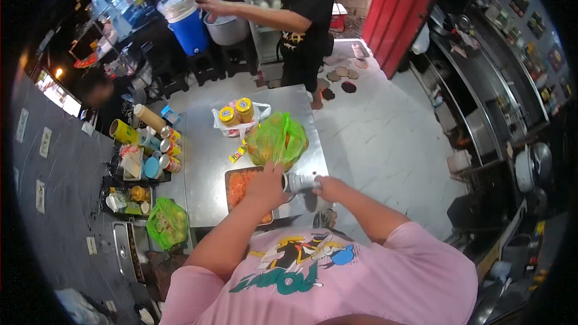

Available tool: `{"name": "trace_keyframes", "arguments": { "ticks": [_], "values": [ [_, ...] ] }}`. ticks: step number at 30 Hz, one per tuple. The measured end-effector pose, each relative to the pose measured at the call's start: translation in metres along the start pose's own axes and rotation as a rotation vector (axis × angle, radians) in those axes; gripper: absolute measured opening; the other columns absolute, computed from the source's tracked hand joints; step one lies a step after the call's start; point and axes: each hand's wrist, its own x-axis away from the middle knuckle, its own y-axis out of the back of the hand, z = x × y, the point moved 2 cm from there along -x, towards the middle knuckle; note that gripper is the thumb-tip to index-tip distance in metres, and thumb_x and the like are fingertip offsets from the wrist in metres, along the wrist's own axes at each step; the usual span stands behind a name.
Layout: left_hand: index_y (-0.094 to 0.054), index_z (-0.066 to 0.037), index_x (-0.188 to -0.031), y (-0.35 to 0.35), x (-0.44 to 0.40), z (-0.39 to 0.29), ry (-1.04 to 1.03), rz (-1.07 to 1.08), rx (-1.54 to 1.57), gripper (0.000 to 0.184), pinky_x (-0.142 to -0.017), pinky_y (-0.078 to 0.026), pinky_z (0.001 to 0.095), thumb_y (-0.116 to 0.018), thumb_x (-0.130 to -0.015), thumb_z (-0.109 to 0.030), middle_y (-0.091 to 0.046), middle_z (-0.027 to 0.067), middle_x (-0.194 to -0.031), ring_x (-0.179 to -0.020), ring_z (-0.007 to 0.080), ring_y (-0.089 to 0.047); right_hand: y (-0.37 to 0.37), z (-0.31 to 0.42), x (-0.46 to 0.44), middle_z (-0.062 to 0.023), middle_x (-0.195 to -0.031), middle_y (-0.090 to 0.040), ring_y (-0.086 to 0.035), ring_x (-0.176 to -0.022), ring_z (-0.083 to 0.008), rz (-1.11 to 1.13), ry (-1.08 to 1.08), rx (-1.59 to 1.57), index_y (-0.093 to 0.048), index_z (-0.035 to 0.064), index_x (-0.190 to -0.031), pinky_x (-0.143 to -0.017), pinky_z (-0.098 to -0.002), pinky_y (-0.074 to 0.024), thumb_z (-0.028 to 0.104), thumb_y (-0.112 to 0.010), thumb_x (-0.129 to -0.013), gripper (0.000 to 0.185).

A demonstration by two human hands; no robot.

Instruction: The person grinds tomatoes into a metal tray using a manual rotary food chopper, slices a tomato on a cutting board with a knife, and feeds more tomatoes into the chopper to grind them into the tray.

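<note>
Over the front edge of the metal table, my left hand (pixel 269 186) and my right hand (pixel 330 188) hold a small clear-and-grey item (pixel 302 182) between them. My left hand is closed around its pale rounded end, and the fingers of my right hand grip the other end. Its exact kind is unclear. Under my left forearm lies a tray of shredded orange food (pixel 239 188), partly hidden. Just beyond my hands sits a bulging green plastic bag (pixel 278 138), with a small yellow packet (pixel 238 154) beside it.
A white bag with yellow-lidded jars (pixel 236 114) stands on the metal table (pixel 201 168). Bottles and cans (pixel 170 147) line the left side, near another green bag (pixel 167 222). Across the table, a person in black (pixel 304 24) reaches over a blue container (pixel 188 33) beside a pot (pixel 227 30).
</note>
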Motion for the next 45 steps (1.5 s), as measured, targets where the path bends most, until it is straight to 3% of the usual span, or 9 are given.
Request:
{"name": "trace_keyframes", "arguments": {
  "ticks": [8,13,20,22,26,32,39,44,45],
  "values": [
    [-0.053,-0.001,-0.141,-0.007,-0.001,0.001,-0.002,-0.08,0.038,0.081,-0.104,-0.058,0.0537,-0.095,-0.077,-0.027,-0.058,0.0232,-0.134,-0.126,0.0449,-0.066,0.033,0.045,0.063,-0.0325,-0.134,-0.072,-0.069,-0.125,-0.0491,0.561,0.261,-0.012,-0.068,0.0038,-0.145,-0.108,-0.0541,-0.0545,0.065,-0.063,-0.105,0.073],
    [-0.053,-0.002,-0.139,-0.01,-0.006,0.007,0.026,-0.074,0.014,0.075,-0.099,-0.06,0.0549,-0.092,-0.078,-0.023,-0.058,0.0224,-0.133,-0.122,0.0449,-0.069,0.097,0.095,0.052,-0.0309,-0.123,-0.075,-0.073,-0.113,-0.0484,0.23,0.634,0.004,-0.073,0.0039,-0.135,-0.102,-0.0532,-0.0568,0.063,-0.067,-0.103,0.068],
    [-0.054,-0.002,-0.137,-0.01,-0.007,0.006,-0.009,-0.087,0.014,0.076,-0.098,-0.058,0.0543,-0.095,-0.076,-0.025,-0.059,0.021,-0.129,-0.118,0.0446,-0.068,0.131,0.055,-0.067,-0.024,-0.107,-0.08,-0.078,-0.1,-0.0389,-0.174,0.507,-0.09,-0.074,0.0057,-0.136,-0.089,-0.0499,-0.0605,0.057,-0.073,-0.102,0.061],
    [-0.054,-0.003,-0.137,-0.011,-0.009,0.005,0.005,-0.079,-0.002,0.076,-0.098,-0.059,0.0539,-0.094,-0.077,-0.025,-0.059,0.021,-0.13,-0.119,0.0443,-0.068,0.111,0.027,-0.094,-0.0264,-0.121,-0.079,-0.077,-0.112,-0.0396,0.198,0.244,-0.013,-0.076,0.0026,-0.132,-0.098,-0.0498,-0.0592,0.059,-0.068,-0.106,0.063],
    [-0.054,-0.003,-0.14,-0.013,-0.008,0.005,0.004,-0.08,0.0,0.075,-0.098,-0.059,0.0529,-0.092,-0.08,-0.027,-0.058,0.0205,-0.131,-0.118,0.0433,-0.069,-0.017,-0.03,-0.082,-0.0311,-0.13,-0.075,-0.072,-0.124,-0.0456,0.252,0.466,0.214,-0.071,-0.0023,-0.139,-0.109,-0.0533,-0.0546,0.068,-0.063,-0.103,0.079],
    [-0.053,-0.003,-0.146,-0.02,-0.006,0.008,-0.006,-0.091,-0.027,0.08,-0.099,-0.059,0.0528,-0.09,-0.08,-0.029,-0.057,0.0198,-0.134,-0.122,0.0428,-0.068,0.015,0.055,0.039,-0.0337,-0.122,-0.076,-0.073,-0.118,-0.0482,0.567,0.544,0.156,-0.071,-0.0063,-0.132,-0.106,-0.0558,-0.0555,0.059,-0.067,-0.102,0.073],
    [-0.055,-0.003,-0.141,-0.01,-0.005,0.003,-0.003,-0.101,0.043,0.074,-0.104,-0.057,0.053,-0.093,-0.081,-0.027,-0.058,0.022,-0.134,-0.124,0.0441,-0.066,0.144,0.089,-0.042,-0.0236,-0.125,-0.08,-0.077,-0.115,-0.0406,-0.146,0.459,-0.122,-0.074,0.0088,-0.141,-0.099,-0.0514,-0.0589,0.052,-0.074,-0.101,0.059],
    [-0.054,-0.006,-0.142,-0.014,-0.008,0.004,-0.008,-0.072,0.067,0.078,-0.105,-0.055,0.0527,-0.092,-0.077,-0.022,-0.059,0.0211,-0.133,-0.128,0.0448,-0.064,0.032,0.004,-0.078,-0.0281,-0.137,-0.075,-0.074,-0.126,-0.0412,0.509,0.291,0.006,-0.07,0.0021,-0.146,-0.108,-0.0489,-0.0568,0.062,-0.073,-0.1,0.075],
    [-0.053,-0.006,-0.142,-0.01,-0.006,0.001,-0.008,-0.089,0.063,0.077,-0.104,-0.055,0.053,-0.092,-0.077,-0.022,-0.059,0.0207,-0.133,-0.127,0.0446,-0.064,0.01,-0.001,-0.047,-0.0313,-0.143,-0.07,-0.069,-0.134,-0.0432,0.361,0.354,0.022,-0.065,-0.001,-0.152,-0.115,-0.0486,-0.0524,0.063,-0.068,-0.102,0.081]
  ]
}}
